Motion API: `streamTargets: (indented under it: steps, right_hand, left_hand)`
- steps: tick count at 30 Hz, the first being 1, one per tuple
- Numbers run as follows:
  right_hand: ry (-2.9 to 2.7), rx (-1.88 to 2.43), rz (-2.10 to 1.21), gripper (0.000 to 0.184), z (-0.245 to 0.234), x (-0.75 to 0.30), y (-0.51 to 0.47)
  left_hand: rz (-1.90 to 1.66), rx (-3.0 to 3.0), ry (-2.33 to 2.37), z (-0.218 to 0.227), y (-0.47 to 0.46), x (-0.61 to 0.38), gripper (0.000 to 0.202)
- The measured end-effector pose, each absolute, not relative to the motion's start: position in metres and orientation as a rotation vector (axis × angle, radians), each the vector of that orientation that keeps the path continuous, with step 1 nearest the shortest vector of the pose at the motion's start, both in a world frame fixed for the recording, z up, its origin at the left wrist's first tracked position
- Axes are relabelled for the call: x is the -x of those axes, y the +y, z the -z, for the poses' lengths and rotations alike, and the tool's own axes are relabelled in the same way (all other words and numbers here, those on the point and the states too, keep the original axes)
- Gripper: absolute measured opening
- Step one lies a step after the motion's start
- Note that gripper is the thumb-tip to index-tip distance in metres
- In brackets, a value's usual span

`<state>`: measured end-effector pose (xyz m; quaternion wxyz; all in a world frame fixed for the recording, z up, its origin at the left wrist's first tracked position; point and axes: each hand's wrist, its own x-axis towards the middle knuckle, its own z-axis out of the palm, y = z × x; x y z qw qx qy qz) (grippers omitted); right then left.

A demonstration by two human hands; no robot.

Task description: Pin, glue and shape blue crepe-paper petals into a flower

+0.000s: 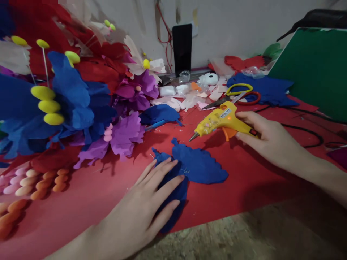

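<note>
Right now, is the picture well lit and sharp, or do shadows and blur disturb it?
Head view: light is dim, with a soft shadow on the red sheet below the right arm; the glue gun shows clearly, but its label is unreadable.

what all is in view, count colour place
glue gun: one, yellow, right of centre
wing shapes: two, blue, front centre
scissors: apparently one, yellow and red, behind glue gun
work surface: one, red, underneath
craft shapes: many, mixed colours, left
oval pieces: many; yellow, pink, orange; left
slim tool: one, blue, centre
upright slab: one, black, back centre
cord: count unclear, red, back
scraps: several, mostly white, back centre
cut pieces: several, blue and red, back right
board: one, green, right
cable: count unclear, black, right
left grip: one hand, on left wing shape
right grip: one hand, around glue gun
</note>
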<state>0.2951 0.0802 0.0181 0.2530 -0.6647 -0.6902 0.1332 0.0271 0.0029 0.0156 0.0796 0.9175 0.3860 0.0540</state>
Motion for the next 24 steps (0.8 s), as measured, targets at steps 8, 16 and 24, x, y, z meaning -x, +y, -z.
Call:
streamTargets:
  steps: [8,16,24]
  right_hand:
    - [-1.92,1.877,-0.325,0.062,-0.015,-0.288,0.074]
    - [-2.004,1.894,-0.304,0.031,-0.016,-0.279,0.069]
    - [-2.166,1.692,0.071,0.057,-0.002,-0.28,0.063]
  left_hand:
    - [-0.065,-2.736,1.119,-0.006,0.01,-0.038,0.055]
    - [-0.067,-2.791,1.072,-0.002,0.013,-0.036,0.057]
    - [-0.172,-2.749,0.993,-0.004,0.025,-0.036,0.06]
